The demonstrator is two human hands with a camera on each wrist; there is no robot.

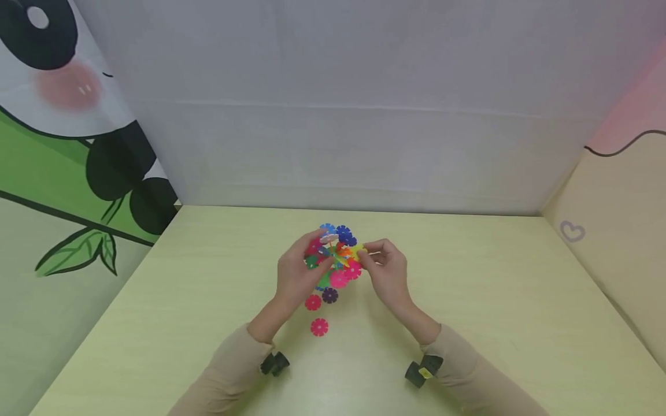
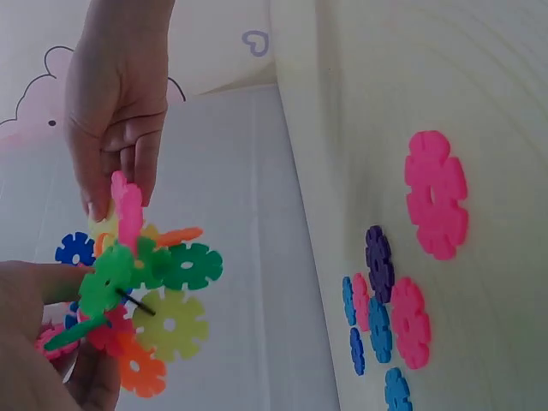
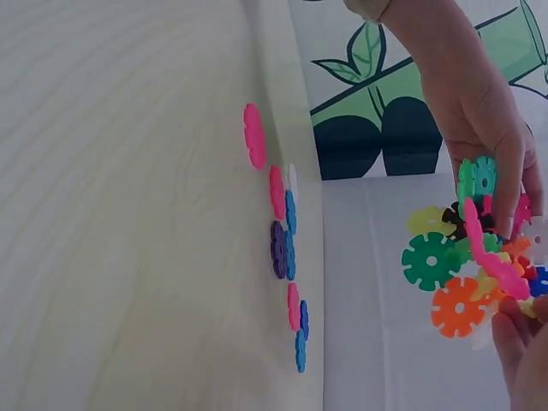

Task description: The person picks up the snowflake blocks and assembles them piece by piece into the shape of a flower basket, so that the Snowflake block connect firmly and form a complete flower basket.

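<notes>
A many-coloured cluster of interlocked plastic snowflake discs (image 1: 339, 279) is held above the table in my left hand (image 1: 298, 274), whose thumb and fingers grip its left side. My right hand (image 1: 387, 274) pinches a yellow disc (image 1: 358, 251) at the cluster's right edge. I cannot tell how firmly that disc is slotted in. Green (image 2: 190, 266), orange (image 2: 141, 366) and yellow-green discs (image 2: 175, 325) stick out of the cluster in the left wrist view. A bent pink disc (image 3: 485, 253) shows close to the right fingertips in the right wrist view. The hands hide part of the cluster.
Loose discs lie on the pale table (image 1: 208, 300): a pink one (image 1: 319, 327) nearest me, another pink one (image 1: 313, 302), a purple one (image 1: 330, 296) and several blue ones, including this blue disc (image 2: 380, 330). A pale wall (image 1: 333, 156) rises behind the table.
</notes>
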